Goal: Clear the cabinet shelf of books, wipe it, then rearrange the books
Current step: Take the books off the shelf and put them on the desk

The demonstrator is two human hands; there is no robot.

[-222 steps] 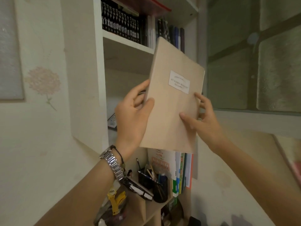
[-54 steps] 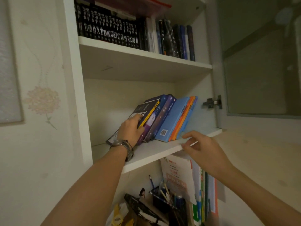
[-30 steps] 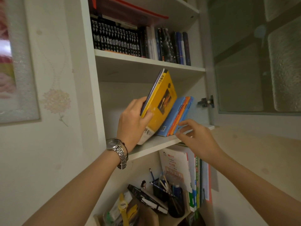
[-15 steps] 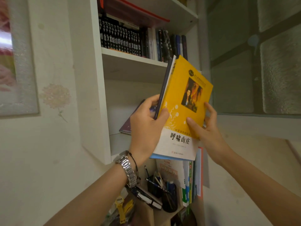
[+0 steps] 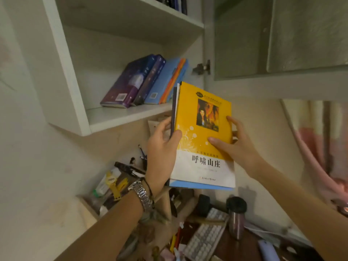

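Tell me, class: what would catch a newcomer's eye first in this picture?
The yellow book held up in the middle, gripped by the left hand and the right hand. Next, the leaning books on the white shelf behind it, then the keyboard below.

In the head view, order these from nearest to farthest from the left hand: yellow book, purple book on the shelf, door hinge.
1. Yellow book: gripped by the left hand itself.
2. Purple book: above, leaning on the shelf.
3. Door hinge: upper right, on the cabinet edge.
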